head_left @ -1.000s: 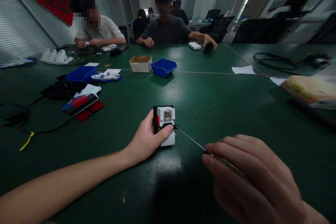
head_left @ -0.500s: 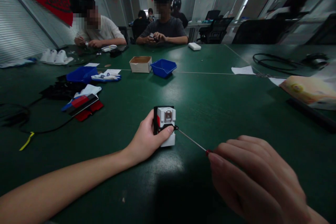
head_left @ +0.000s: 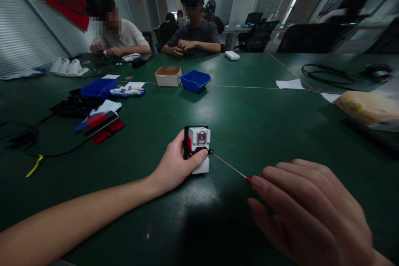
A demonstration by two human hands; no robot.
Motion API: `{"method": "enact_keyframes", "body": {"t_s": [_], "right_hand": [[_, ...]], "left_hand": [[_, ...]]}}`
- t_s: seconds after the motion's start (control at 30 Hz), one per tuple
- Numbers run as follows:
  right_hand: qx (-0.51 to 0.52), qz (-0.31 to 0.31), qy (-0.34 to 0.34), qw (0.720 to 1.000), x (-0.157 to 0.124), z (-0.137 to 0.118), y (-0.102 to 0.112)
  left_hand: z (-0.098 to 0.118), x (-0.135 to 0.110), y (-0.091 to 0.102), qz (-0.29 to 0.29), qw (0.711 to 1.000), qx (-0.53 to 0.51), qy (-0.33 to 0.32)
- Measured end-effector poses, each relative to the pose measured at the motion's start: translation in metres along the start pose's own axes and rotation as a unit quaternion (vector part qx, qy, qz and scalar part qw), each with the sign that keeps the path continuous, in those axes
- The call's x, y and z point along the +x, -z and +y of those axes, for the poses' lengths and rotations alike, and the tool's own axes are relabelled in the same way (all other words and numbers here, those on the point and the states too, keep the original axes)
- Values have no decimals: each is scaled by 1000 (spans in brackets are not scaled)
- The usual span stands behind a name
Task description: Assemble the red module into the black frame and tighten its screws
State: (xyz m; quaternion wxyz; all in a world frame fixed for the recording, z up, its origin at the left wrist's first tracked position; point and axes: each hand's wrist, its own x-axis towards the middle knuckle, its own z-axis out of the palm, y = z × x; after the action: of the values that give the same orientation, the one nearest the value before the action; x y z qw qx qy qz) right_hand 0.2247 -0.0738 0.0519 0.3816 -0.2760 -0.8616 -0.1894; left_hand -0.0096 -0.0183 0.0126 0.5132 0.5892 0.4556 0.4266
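My left hand (head_left: pixel 174 165) is wrapped round a small white, black and red block-shaped device (head_left: pixel 197 146) standing on the green table (head_left: pixel 255 124). My right hand (head_left: pixel 308 216), fingers closed, grips a thin screwdriver (head_left: pixel 230 167) by its red handle. The metal shaft runs up and left, and its tip meets a small black part on the device's right side, just by my left thumb.
Two people sit across the table working with their hands. Between us stand a cardboard box (head_left: pixel 168 76) and a blue bin (head_left: pixel 195 80). At left lie another blue bin (head_left: pixel 98 88), gloves (head_left: pixel 127 91), red and black parts (head_left: pixel 99 124) and cables. Papers and a cable lie at right.
My right hand has slid back along the screwdriver, so more of the shaft and the red handle end show. The person opposite has drawn both hands in together.
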Motion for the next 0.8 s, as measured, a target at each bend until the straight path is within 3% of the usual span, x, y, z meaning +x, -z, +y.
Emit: {"method": "enact_keyframes", "body": {"t_s": [0.1, 0.27, 0.4, 0.6, 0.73, 0.8], "right_hand": [[-1, 17, 12, 1000, -1, -1, 0], [8, -14, -11, 1000, -4, 3, 0], [32, -2, 20, 999, -10, 5, 0], [48, -8, -43, 998, -15, -12, 3], [58, 42, -12, 997, -7, -20, -3], [70, 26, -24, 997, -2, -19, -6]], "left_hand": [[0, 0, 0, -2, 1000, -2, -3], [4, -1, -2, 9, 1000, -3, 2], [6, 0, -3, 8, 1000, -10, 3], [4, 0, -3, 9, 1000, -4, -3], [1, -1, -3, 14, 1000, 6, -12], [-1, -1, -3, 13, 1000, 17, -16]]}}
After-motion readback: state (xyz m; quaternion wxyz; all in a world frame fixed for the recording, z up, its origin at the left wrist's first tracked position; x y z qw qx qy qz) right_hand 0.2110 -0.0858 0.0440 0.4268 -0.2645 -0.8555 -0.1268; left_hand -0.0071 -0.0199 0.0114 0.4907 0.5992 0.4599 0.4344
